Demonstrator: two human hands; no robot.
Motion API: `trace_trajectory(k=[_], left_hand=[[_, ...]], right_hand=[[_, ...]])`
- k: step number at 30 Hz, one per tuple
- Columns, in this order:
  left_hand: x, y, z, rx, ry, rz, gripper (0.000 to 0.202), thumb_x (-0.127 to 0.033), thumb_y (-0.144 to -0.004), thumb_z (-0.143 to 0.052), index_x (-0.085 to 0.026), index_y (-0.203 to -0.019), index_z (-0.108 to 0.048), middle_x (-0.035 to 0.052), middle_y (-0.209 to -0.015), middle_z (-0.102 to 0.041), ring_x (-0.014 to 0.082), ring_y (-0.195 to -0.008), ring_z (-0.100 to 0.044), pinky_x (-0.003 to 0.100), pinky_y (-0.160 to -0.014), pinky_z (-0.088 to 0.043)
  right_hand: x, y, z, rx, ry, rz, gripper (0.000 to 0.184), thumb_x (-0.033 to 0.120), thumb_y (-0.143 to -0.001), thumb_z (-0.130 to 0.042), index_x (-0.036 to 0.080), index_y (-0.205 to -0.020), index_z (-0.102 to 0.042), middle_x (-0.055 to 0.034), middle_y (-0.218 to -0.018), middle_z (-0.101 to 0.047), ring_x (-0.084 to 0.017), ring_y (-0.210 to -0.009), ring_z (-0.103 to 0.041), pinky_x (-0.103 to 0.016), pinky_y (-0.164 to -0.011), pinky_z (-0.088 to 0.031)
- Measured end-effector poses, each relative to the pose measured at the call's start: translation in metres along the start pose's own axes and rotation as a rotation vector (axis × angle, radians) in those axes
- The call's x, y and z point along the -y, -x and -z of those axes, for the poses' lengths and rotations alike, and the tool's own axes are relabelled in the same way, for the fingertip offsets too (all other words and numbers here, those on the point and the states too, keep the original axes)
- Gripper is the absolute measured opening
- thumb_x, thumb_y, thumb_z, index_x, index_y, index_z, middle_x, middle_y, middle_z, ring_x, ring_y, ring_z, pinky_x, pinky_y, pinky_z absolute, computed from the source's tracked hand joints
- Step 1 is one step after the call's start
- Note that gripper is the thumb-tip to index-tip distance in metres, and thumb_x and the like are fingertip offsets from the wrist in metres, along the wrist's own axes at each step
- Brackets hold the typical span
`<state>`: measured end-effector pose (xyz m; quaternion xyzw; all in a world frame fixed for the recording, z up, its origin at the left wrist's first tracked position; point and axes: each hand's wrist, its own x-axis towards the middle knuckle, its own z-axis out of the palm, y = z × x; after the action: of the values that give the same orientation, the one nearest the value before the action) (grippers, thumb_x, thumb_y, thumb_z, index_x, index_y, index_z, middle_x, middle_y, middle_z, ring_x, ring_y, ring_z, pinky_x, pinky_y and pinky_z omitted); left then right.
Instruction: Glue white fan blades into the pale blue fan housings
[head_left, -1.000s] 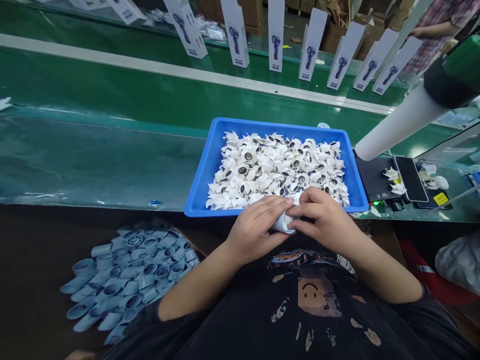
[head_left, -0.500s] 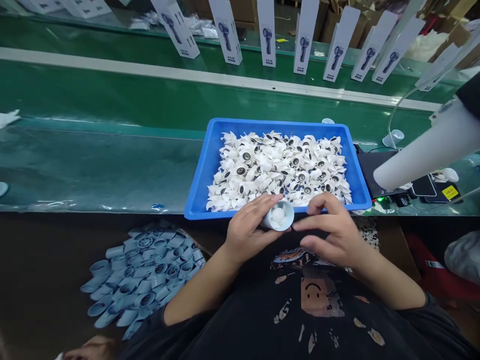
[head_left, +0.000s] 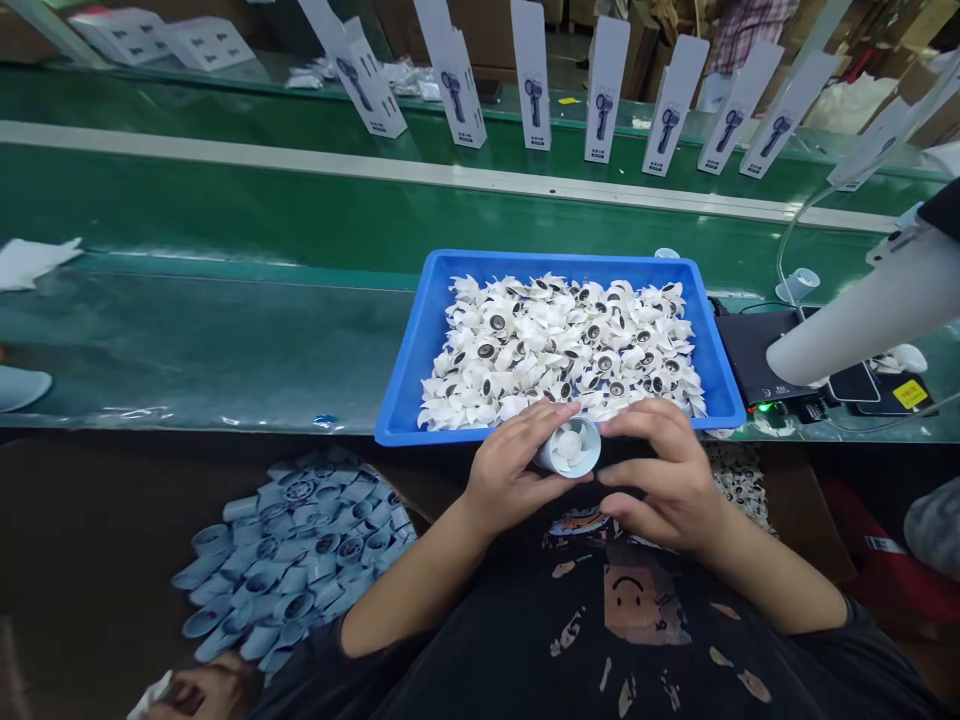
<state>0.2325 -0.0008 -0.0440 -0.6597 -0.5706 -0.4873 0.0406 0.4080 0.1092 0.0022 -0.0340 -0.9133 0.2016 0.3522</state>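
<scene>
My left hand is wrapped round a light blue cylindrical fan housing, its open end facing up toward me. Inside the housing sits a white fan blade. My right hand is at the housing's right side, fingers curved and apart; the index fingertip is at the rim, and whether it touches I cannot tell. It holds nothing. Just beyond both hands is a blue tray heaped with white fan blades, some showing dark round hubs.
A pile of blue housings lies low at left, with another person's hand near it. A white tube-like arm and a black box stand right of the tray. Several white cartons line the far shelf.
The fan blade now shows as several clear blades inside the housing. My right hand's index finger has come closer to the rim. The other person's hand has moved further into view.
</scene>
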Motion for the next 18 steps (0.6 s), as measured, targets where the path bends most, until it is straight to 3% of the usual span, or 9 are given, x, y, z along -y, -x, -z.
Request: trace_trajectory(k=[5,8,10,13,14,18], left_hand=[[0.0015,0.0008,-0.0008,-0.003,-0.008,-0.018,0.071,-0.039,-0.085,-0.074,-0.029,-0.147,-0.041,0.0072,-0.12,-0.073,0.025,-0.108,-0.071,0.043,-0.1,-0.058],[0.0027,0.0004,-0.0009,0.016,-0.009,-0.009,0.072,-0.038,-0.083,-0.076,-0.029,-0.146,-0.043,0.0068,-0.12,-0.073,0.0254,-0.108,-0.071,0.044,-0.101,-0.057],[0.0033,0.0003,-0.0007,0.021,-0.012,0.008,0.072,-0.038,-0.082,-0.077,-0.028,-0.146,-0.043,0.007,-0.12,-0.073,0.0258,-0.107,-0.071,0.044,-0.102,-0.057],[0.0034,0.0003,-0.0005,0.008,-0.033,0.003,0.071,-0.037,-0.084,-0.075,-0.03,-0.147,-0.041,0.0067,-0.12,-0.073,0.0254,-0.107,-0.071,0.044,-0.101,-0.057],[0.0035,0.0003,-0.0006,0.007,-0.034,-0.009,0.071,-0.037,-0.085,-0.074,-0.03,-0.147,-0.04,0.0068,-0.12,-0.073,0.025,-0.107,-0.072,0.044,-0.101,-0.057],[0.0071,-0.0005,-0.0005,0.038,-0.001,-0.018,0.072,-0.042,-0.085,-0.073,-0.028,-0.147,-0.04,0.0093,-0.122,-0.072,0.0248,-0.108,-0.071,0.046,-0.105,-0.054]], right_hand=[[-0.0032,0.0027,-0.0001,0.092,0.157,-0.001,0.056,0.067,-0.09,-0.049,0.025,-0.125,-0.064,-0.0111,-0.139,-0.054,-0.03,-0.133,-0.043,-0.052,-0.11,-0.035],[-0.0059,0.0057,0.0019,0.008,0.182,-0.005,0.032,0.056,-0.091,-0.056,0.03,-0.103,-0.072,-0.0049,-0.125,-0.064,-0.028,-0.12,-0.051,-0.051,-0.106,-0.037],[-0.0066,0.0071,0.0028,-0.045,0.151,0.024,0.031,0.054,-0.092,-0.055,0.031,-0.103,-0.072,-0.0048,-0.121,-0.066,-0.028,-0.113,-0.052,-0.049,-0.103,-0.04],[-0.0062,0.0071,-0.0004,0.063,0.188,0.033,0.057,0.068,-0.088,-0.051,0.028,-0.127,-0.065,-0.0094,-0.135,-0.059,-0.033,-0.127,-0.044,-0.054,-0.108,-0.036],[-0.0061,0.0068,-0.0018,0.088,0.206,0.021,0.059,0.069,-0.088,-0.05,0.027,-0.127,-0.064,-0.0099,-0.136,-0.058,-0.033,-0.13,-0.042,-0.054,-0.11,-0.034],[-0.0079,0.006,0.0,-0.044,0.144,0.02,0.035,0.051,-0.097,-0.045,0.026,-0.093,-0.07,-0.006,-0.113,-0.068,-0.025,-0.111,-0.054,-0.049,-0.105,-0.037]])
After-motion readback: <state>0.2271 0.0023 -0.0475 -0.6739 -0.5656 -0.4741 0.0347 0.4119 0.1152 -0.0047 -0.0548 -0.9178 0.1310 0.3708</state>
